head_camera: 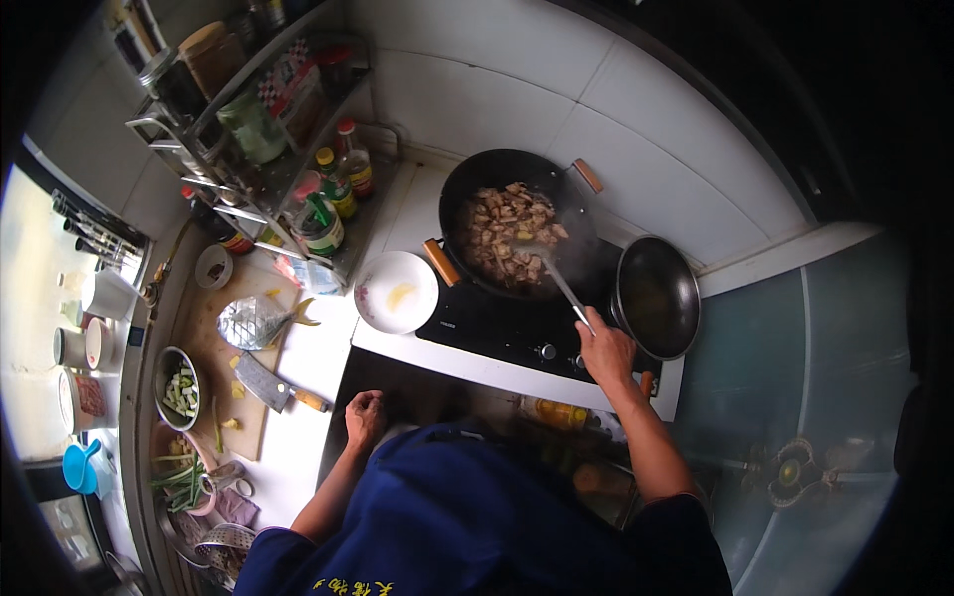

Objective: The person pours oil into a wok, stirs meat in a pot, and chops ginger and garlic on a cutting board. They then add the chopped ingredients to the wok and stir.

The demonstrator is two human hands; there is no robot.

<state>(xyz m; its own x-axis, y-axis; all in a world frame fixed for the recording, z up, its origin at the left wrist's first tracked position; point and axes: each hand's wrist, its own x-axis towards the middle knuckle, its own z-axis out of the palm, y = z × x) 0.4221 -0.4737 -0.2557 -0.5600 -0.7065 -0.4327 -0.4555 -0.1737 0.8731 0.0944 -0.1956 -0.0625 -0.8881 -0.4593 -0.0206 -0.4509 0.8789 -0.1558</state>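
My right hand (607, 352) grips the metal handle of a spatula (564, 286), whose head is among browned meat pieces (514, 223) in a black wok (456, 179) with wooden side handles. Some steam rises from the wok, which sits on a black cooktop (484, 335). My left hand (365, 417) hangs beside the counter's front edge with its fingers curled and nothing visible in them. Left of the wok, a white plate (396, 292) bears a little yellowish liquid. A cleaver (261, 381) and a scored fish (253, 322) lie on a cutting board (242, 432) to the left.
A second dark pan (657, 298) stands close at the right of the wok. A metal rack (358, 253) with bottles and jars rises at the back left. On the left are a bowl of chopped scallions (179, 391), a small white bowl (214, 267) and a metal colander (226, 540).
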